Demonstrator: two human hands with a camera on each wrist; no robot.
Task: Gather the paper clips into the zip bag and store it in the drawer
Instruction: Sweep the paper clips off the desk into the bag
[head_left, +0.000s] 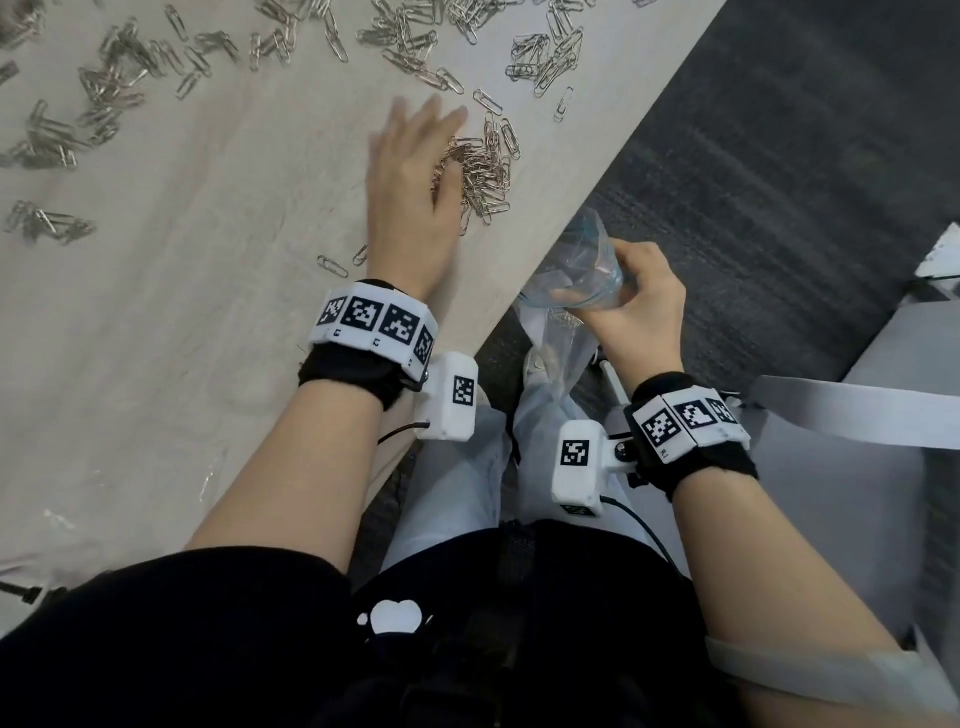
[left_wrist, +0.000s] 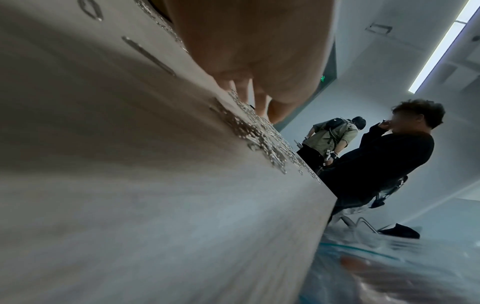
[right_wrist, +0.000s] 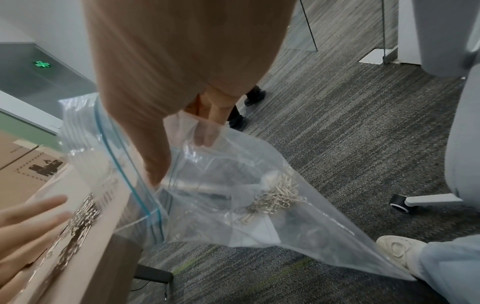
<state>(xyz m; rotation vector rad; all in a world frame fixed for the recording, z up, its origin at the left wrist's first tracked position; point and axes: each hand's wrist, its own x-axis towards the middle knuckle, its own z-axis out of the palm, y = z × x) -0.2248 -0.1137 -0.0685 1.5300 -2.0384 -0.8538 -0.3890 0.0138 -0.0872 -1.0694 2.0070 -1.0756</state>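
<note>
surface: pale wooden table (head_left: 208, 332) | on it: paper clips (head_left: 483, 171), scattered in loose heaps, one by its edge

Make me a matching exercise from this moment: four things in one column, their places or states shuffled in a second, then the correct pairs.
1. left hand
2. right hand
3. zip bag
4. pile of paper clips

A. on the table beside the flat fingers
B. holds the bag's rim below the table edge
C. hangs open, a few clips inside
D. flat on the table, fingers straight

Pairs: 1-D, 2-B, 3-C, 4-A
</note>
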